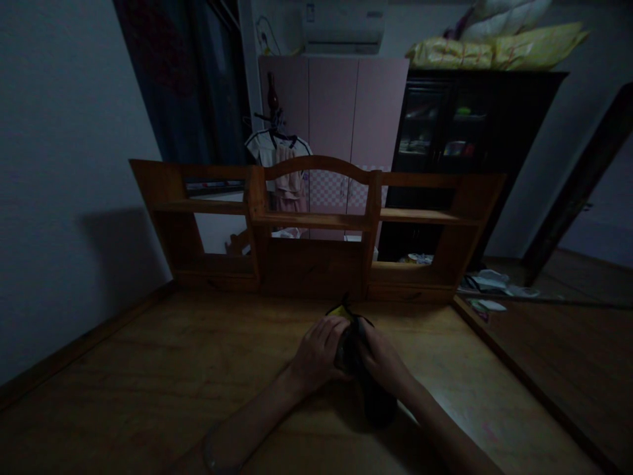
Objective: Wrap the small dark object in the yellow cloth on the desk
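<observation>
Both of my hands are over the wooden desk, wrapped round one dark, long object (pixel 380 406) whose kind I cannot make out in the dim light. My left hand (pixel 320 348) grips its upper left side, fingers curled over it. On the upper right side, my right hand (pixel 384 359) has its fingers closed against it. A yellow patch (pixel 339 311) and a thin black cord or loop show at the far end, beyond the fingers. The object's lower, rounded end sticks out toward me below my right hand. Much of its middle is hidden by my hands.
A wooden shelf unit (pixel 311 221) stands along the back of the desk (pixel 198 369). A wall (pixel 64 198) borders the left side. Behind stand a pink wardrobe (pixel 332 112), a dark cabinet (pixel 519 125) and hanging clothes (pixel 287 171). Plastic bags (pixel 494 280) lie at right.
</observation>
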`<state>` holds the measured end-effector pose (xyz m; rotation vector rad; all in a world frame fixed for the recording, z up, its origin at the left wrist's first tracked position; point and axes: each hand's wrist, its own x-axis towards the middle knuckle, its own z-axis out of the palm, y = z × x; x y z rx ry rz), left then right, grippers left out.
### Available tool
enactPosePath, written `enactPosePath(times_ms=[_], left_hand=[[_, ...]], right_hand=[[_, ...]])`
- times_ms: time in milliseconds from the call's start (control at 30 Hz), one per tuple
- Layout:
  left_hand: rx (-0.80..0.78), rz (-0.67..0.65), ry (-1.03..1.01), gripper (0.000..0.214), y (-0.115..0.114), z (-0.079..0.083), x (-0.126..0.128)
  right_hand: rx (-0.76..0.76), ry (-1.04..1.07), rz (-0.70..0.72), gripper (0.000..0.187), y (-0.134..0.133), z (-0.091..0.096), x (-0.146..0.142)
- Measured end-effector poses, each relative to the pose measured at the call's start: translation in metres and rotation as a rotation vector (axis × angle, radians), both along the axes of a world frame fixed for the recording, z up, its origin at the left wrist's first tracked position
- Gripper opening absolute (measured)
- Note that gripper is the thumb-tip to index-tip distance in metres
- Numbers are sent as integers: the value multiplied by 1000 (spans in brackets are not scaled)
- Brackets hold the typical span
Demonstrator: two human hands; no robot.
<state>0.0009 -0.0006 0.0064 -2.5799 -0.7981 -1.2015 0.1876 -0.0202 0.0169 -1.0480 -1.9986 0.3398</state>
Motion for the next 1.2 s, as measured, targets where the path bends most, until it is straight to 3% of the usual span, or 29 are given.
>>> enactPosePath(times_ms=[100, 233, 367, 700, 833, 1033, 1200], left_hand=[[24, 9, -9, 92, 0, 1, 0], [2, 50, -33, 93, 0, 0, 0], [-4, 57, -52, 91, -1, -1, 1], [-77, 68, -88, 92, -2, -6, 5], [-82, 74, -87, 88, -3, -7, 7], [-90, 89, -94, 89, -5, -2, 6], [-92, 109, -83, 90, -3, -3, 3]], right_hand=[[-6, -41, -86, 29, -2, 5, 1], [107, 16, -227, 49, -5, 18, 2], [204, 14, -162, 37, -5, 18, 1], [-13, -25, -59, 36, -3, 9, -2], [-36, -21, -95, 33, -3, 11, -2], [-106, -71, -276, 16, -2, 9, 3], [-79, -82, -190, 23, -1, 8, 2]])
